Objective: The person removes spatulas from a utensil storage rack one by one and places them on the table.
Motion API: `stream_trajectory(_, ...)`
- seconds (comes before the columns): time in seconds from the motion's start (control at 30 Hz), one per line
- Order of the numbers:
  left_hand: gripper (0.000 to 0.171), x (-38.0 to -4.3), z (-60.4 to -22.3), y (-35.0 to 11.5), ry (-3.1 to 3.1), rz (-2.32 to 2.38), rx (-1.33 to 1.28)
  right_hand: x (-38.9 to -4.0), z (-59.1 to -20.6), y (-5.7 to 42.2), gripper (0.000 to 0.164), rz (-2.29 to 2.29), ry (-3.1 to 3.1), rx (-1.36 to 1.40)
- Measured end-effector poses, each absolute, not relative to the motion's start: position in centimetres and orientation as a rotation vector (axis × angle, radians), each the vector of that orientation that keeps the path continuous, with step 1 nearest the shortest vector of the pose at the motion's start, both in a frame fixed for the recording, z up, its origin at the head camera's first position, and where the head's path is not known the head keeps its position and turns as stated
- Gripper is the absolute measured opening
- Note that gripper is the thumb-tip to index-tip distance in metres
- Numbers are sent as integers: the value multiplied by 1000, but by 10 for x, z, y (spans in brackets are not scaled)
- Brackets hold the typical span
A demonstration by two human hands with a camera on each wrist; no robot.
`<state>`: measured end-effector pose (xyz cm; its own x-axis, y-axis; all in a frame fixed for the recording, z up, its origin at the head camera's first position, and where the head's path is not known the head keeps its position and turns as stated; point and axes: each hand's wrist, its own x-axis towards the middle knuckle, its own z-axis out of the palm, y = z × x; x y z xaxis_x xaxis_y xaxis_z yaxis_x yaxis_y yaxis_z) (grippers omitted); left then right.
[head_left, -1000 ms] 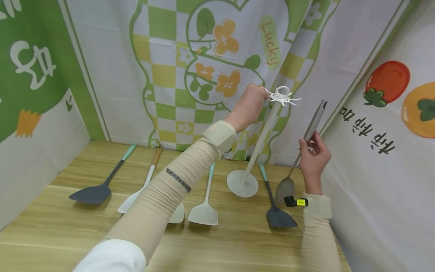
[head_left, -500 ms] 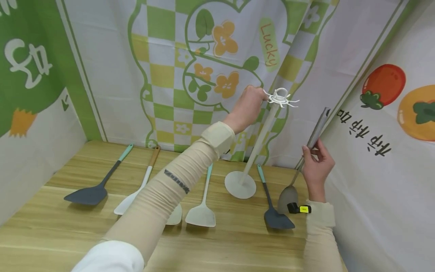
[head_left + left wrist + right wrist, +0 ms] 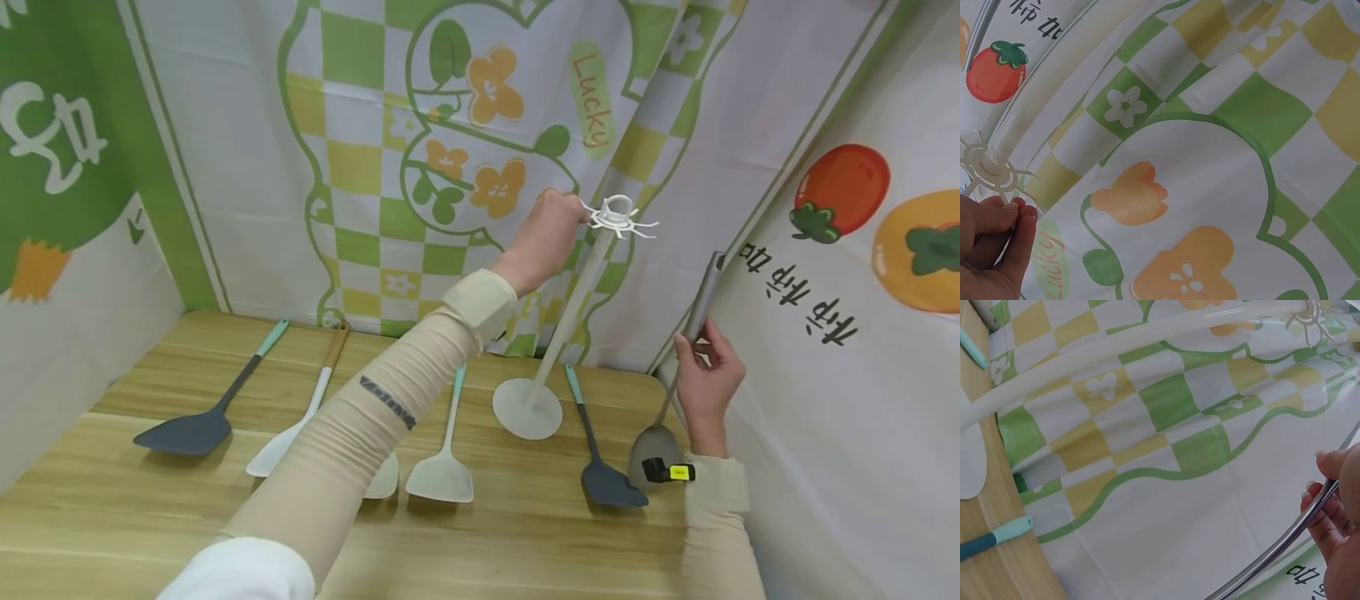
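Note:
My left hand pinches one hook of the white ring of hooks atop a utensil stand, as the left wrist view also shows. The stand's pole leans, with its round base on the table. My right hand holds a long-handled metal cooking spoon between thumb and fingers, handle up. Its rounded grey head hangs low at the right, partly hidden by the wrist camera, and overlaps the dark spatula in the head view. In the right wrist view, the thin metal shaft runs from my fingers.
Left on the wooden table lie a dark spatula and a white one with a wooden grip. A cream spatula lies nearer the middle, beside another partly under my left sleeve. Patterned cloth hangs behind.
My right hand has moved down and to the right with the metal cooking spoon, whose head has shifted the same way. The left hand keeps its hold on the stand's top.

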<state>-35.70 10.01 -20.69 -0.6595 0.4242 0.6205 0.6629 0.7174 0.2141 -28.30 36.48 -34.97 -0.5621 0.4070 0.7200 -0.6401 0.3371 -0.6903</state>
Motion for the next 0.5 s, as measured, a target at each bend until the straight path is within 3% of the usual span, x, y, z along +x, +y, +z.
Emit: stream_trajectory(0.5,39,-358,-208,100,-2363,-616,-823,-298,-368,393,45,1374,-1656,150)
